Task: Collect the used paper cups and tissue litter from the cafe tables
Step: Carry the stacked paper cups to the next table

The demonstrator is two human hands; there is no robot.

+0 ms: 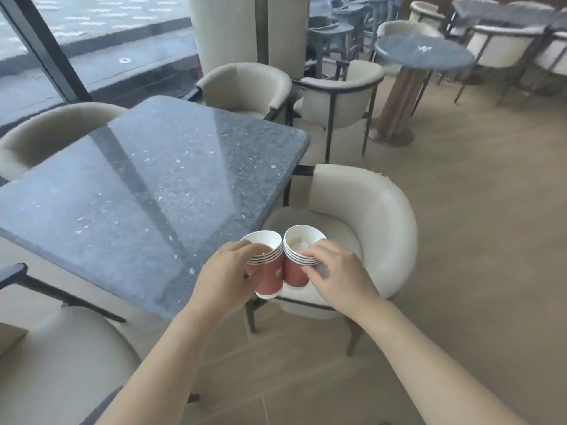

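Observation:
Two stacks of red paper cups with white rims are held side by side in front of me, above a cream armchair. My left hand (228, 276) grips the left cup stack (270, 279), whose top cup looks empty inside. My right hand (334, 271) grips the right cup stack (294, 276), and crumpled white tissue (299, 243) sits inside its top cup. The two stacks touch each other. Each stack holds several nested cups.
A dark speckled square table (147, 191) lies to the left. Cream armchairs (374, 216) surround it. A round dark table (423, 52) on a wooden pedestal stands far right with more chairs. Wooden floor spreads to the right. A window wall runs along the back left.

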